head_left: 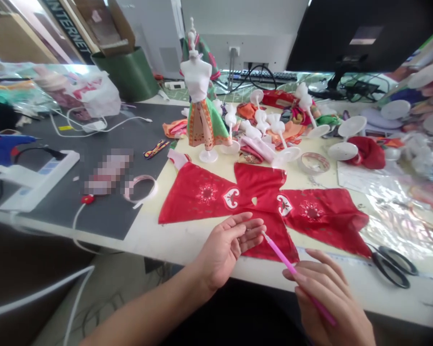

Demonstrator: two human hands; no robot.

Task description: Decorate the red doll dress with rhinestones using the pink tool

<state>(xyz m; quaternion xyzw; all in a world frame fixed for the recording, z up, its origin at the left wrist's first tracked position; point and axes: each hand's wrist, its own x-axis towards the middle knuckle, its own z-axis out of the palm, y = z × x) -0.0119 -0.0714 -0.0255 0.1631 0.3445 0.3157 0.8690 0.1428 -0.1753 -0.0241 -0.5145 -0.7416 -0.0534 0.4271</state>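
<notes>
My left hand (225,247) is palm up over the near edge of a red cloth garment piece (258,187), fingers stretched out and a little cupped. Tiny specks show on its fingers, too small to name. Between thumb and fingers, my right hand (328,293) grips a slim pink pen-like stick (283,254). Its pale tip is right at the left fingertips; whether they touch I cannot tell. The cloth lies spread in a cross shape, with a small hole in its middle, white heart-like motifs beside that and pale flower patterns on two arms.
Black-handled scissors (395,266) lie right of the cloth. Behind it stands a small white mannequin (197,79) in a green and orange skirt, near several toppled ones. A tape roll (140,189), a power strip (46,180) and a blue glue gun (9,146) are at left.
</notes>
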